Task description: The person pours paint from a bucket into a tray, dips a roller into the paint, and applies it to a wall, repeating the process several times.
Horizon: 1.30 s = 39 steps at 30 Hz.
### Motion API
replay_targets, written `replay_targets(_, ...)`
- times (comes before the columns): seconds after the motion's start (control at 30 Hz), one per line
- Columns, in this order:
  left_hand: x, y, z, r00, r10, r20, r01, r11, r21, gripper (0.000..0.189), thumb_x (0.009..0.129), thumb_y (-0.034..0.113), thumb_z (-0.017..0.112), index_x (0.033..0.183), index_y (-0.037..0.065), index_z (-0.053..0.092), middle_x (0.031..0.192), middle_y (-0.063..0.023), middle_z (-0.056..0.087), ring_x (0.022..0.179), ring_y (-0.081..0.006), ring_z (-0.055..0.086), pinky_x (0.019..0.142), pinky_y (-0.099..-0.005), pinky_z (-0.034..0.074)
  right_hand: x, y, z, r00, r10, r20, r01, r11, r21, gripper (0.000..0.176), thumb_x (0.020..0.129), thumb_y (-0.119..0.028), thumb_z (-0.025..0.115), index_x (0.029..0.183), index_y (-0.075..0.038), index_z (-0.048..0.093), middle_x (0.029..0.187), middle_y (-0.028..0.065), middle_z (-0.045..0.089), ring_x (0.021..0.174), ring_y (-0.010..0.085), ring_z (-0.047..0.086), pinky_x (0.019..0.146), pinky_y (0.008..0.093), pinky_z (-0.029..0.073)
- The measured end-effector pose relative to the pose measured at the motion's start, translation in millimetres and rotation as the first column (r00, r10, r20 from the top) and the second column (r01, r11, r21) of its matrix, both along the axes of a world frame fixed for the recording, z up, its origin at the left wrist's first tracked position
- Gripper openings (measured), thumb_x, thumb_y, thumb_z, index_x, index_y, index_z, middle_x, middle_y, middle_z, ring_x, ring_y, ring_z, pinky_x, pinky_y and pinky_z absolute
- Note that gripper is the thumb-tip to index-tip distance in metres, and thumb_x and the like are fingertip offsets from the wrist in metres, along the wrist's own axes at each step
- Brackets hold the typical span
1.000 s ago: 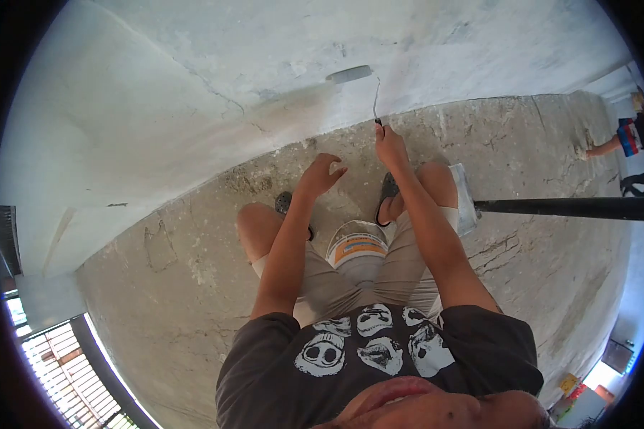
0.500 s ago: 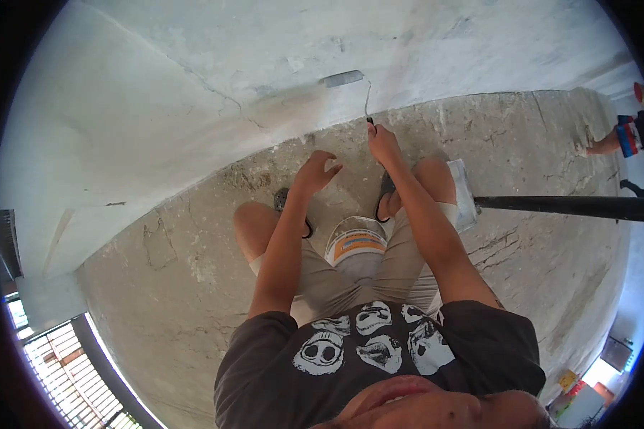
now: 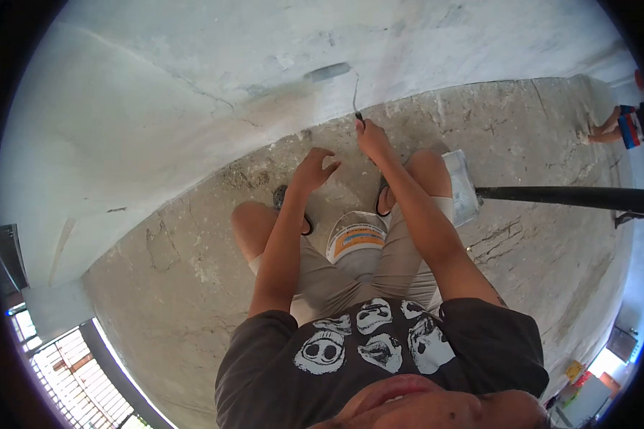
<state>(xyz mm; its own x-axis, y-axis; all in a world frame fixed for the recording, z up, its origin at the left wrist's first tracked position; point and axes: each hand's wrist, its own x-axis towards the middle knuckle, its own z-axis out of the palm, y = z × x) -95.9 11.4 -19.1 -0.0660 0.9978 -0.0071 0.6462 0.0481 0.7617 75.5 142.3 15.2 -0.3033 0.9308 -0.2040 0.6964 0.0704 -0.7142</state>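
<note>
My right hand (image 3: 373,141) is wrapped round the black handle of a paint roller (image 3: 329,72). The roller's grey sleeve lies against the pale wall (image 3: 265,43), a little above where it meets the floor, and a thin bent wire joins it to the handle. My left hand (image 3: 313,170) hangs free over the floor with fingers curved and thumb apart, holding nothing. Between my knees stands a whitish bucket (image 3: 357,247) with an orange and blue label. Its inside cannot be made out clearly.
Rough, cracked concrete floor (image 3: 179,279) spreads around me. A pale flat-sided container (image 3: 464,187) stands beside my right knee, near a long black pole (image 3: 565,197). Another person (image 3: 628,127) is at the far right. A barred window (image 3: 71,372) is at lower left.
The roller and my right hand have shifted slightly left and up along the wall. My left hand has barely moved. The view has tilted a little.
</note>
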Motion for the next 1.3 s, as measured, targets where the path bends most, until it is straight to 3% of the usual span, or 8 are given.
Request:
replay_targets(0.13, 0.3, 4.0, 5.8, 0.999, 0.000, -0.040, -0.002, 0.999, -0.044, 0.038, 0.089, 0.033, 0.072, 0.116, 0.007, 0.063, 0.118, -0.0148, 0.059, 0.100, -0.0290, 0.062, 0.087, -0.0372, 0.052, -3.7, 1.6, 12.2, 1.000, -0.004, -0.009, 0.004, 1.000, -0.017, 0.046, 0.102, -0.038, 0.042, 0.100, 0.005, 0.059, 0.089, 0.0305, 0.066, 0.088, 0.0488, 0.064, 0.080, 0.0552, 0.050)
replay_targets(0.2, 4.1, -1.4, 5.6, 1.000, 0.014, 0.007, -0.014, 0.998, -0.064, 0.039, 0.089, 0.036, 0.070, 0.115, 0.008, 0.063, 0.117, -0.0160, 0.059, 0.109, -0.0344, 0.059, 0.092, -0.0408, 0.049, -2.1, -2.1, 9.2, 1.000, -0.012, 0.013, 0.012, 1.000, 0.017, 0.047, 0.102, -0.038, 0.042, 0.098, 0.005, 0.060, 0.089, 0.0310, 0.066, 0.089, 0.0482, 0.064, 0.081, 0.0543, 0.050)
replay_targets(0.3, 3.3, -0.6, 2.8, 0.999, -0.009, -0.042, 0.006, 0.997, -0.074, 0.040, 0.090, 0.034, 0.072, 0.118, 0.007, 0.062, 0.120, -0.0150, 0.058, 0.104, -0.0298, 0.062, 0.087, -0.0381, 0.052, -3.4, 3.8, 4.7, 1.000, 0.023, 0.017, -0.022, 0.998, -0.062, 0.048, 0.102, -0.038, 0.041, 0.098, 0.005, 0.061, 0.090, 0.0315, 0.066, 0.090, 0.0481, 0.064, 0.082, 0.0540, 0.050)
replay_targets(0.5, 3.9, -3.0, 11.6, 0.999, 0.012, -0.037, -0.018, 0.987, -0.162, 0.043, 0.090, 0.034, 0.072, 0.122, 0.008, 0.061, 0.123, -0.0156, 0.057, 0.106, -0.0312, 0.062, 0.090, -0.0382, 0.053, -7.2, -5.7, 9.8, 1.000, -0.013, -0.028, 0.011, 0.998, -0.056, 0.048, 0.103, -0.037, 0.039, 0.100, 0.005, 0.061, 0.092, 0.0311, 0.066, 0.091, 0.0482, 0.064, 0.083, 0.0546, 0.049)
replay_targets(1.03, 3.6, -8.0, 6.7, 0.999, -0.022, -0.044, 0.017, 0.993, -0.120, 0.043, 0.091, 0.037, 0.069, 0.121, 0.008, 0.061, 0.124, -0.0141, 0.057, 0.104, -0.0298, 0.062, 0.089, -0.0377, 0.052, -10.0, -7.5, -3.4, 0.999, 0.008, -0.034, -0.010, 0.997, -0.073, 0.047, 0.102, -0.037, 0.040, 0.102, 0.006, 0.060, 0.094, 0.0309, 0.066, 0.093, 0.0486, 0.063, 0.085, 0.0543, 0.049)
replay_targets(1.1, 3.4, -3.3, 11.4, 0.998, 0.002, -0.070, -0.011, 0.992, -0.129, 0.041, 0.091, 0.036, 0.069, 0.121, 0.007, 0.061, 0.124, -0.0147, 0.057, 0.104, -0.0294, 0.062, 0.089, -0.0376, 0.052, -13.1, 3.0, -15.3, 0.999, 0.052, 0.015, -0.052, 0.998, 0.028, 0.049, 0.104, -0.040, 0.039, 0.098, 0.005, 0.059, 0.084, 0.0287, 0.065, 0.070, 0.0412, 0.066, 0.066, 0.0500, 0.052)
replay_targets(1.23, 1.8, 0.1, 16.9, 0.999, -0.043, 0.002, 0.043, 0.993, -0.110, 0.041, 0.091, 0.034, 0.070, 0.120, 0.007, 0.061, 0.124, -0.0156, 0.057, 0.105, -0.0297, 0.062, 0.089, -0.0378, 0.052, -3.2, 6.4, -5.9, 0.999, 0.022, 0.026, -0.022, 1.000, -0.019, 0.050, 0.103, -0.041, 0.040, 0.098, 0.006, 0.059, 0.084, 0.0269, 0.066, 0.069, 0.0416, 0.066, 0.068, 0.0507, 0.051)
replay_targets(1.3, 1.9, 2.4, 21.4, 1.000, 0.005, 0.026, -0.001, 0.990, -0.142, 0.041, 0.091, 0.033, 0.071, 0.121, 0.007, 0.061, 0.125, -0.0161, 0.056, 0.105, -0.0304, 0.062, 0.089, -0.0384, 0.052, 3.0, 8.8, 2.1, 0.999, 0.034, -0.009, -0.034, 0.996, 0.089, 0.050, 0.103, -0.042, 0.042, 0.098, 0.004, 0.060, 0.083, 0.0241, 0.066, 0.067, 0.0411, 0.064, 0.067, 0.0505, 0.050)
